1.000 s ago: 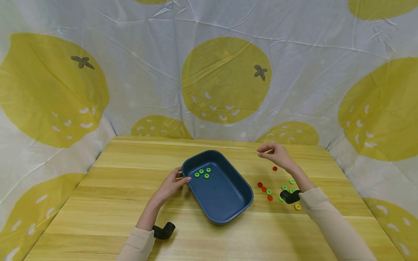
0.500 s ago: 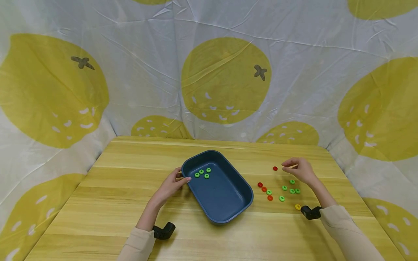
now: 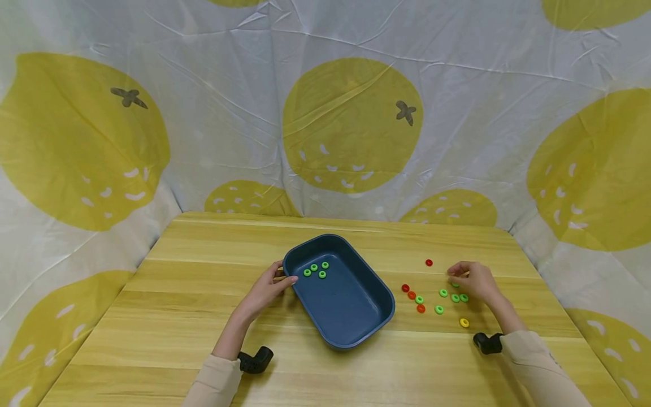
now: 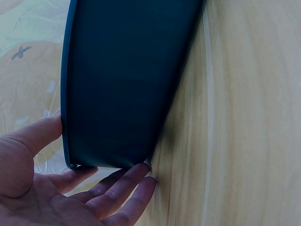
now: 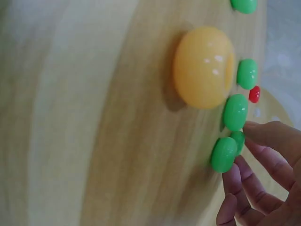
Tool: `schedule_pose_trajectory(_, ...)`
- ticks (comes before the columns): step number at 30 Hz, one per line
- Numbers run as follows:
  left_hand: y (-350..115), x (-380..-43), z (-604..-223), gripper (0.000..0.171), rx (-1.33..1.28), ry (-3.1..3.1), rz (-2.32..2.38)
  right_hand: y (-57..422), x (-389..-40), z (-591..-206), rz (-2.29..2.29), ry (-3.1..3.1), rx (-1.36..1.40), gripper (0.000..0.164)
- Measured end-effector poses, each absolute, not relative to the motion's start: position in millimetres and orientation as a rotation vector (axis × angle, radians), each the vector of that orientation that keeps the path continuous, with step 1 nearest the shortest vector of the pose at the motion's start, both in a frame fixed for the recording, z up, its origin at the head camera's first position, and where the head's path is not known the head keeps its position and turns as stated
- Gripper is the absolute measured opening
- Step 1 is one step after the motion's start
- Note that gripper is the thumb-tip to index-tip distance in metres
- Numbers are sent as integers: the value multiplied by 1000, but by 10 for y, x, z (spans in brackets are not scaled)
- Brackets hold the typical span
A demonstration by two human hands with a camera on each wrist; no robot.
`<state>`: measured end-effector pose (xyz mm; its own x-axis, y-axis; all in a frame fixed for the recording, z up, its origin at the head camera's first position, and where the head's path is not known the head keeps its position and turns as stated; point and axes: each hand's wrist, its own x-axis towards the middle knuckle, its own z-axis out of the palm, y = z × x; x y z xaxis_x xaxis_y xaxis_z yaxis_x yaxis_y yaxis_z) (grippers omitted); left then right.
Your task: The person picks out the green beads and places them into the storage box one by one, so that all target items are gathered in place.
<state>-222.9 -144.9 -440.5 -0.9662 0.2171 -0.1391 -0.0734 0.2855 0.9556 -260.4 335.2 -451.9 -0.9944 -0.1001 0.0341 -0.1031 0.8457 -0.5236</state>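
A dark blue plastic tub stands on the table, several green rings lying at its far left end. My left hand grips the tub's left corner, thumb over the rim and fingers against the outer wall, as the left wrist view shows. Over on the right, my right hand reaches down, thumb and fingers apart, around a green ring partly hidden by them in the head view. Other green rings lie just in front of and beside that hand.
A yellow ring lies nearest me on the right. Red rings and orange-red rings are scattered between tub and right hand, a lone red ring farther back. A lemon-print cloth hangs behind the table.
My right hand has moved right from beyond the red rings, then lowered toward the green rings. My left hand and the tub have stayed put.
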Motion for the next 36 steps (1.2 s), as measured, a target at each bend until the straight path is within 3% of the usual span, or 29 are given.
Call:
schedule_pose_trajectory(24,-1439,-2205,-4340,58,124,2295,1726,3359,-2564,-4474,701,-3082,235,11)
schedule_pose_trajectory(36,-1444,-2211,-4352,59,125,2316,1717,3313,-2619,-4413,873,-2936,260,10)
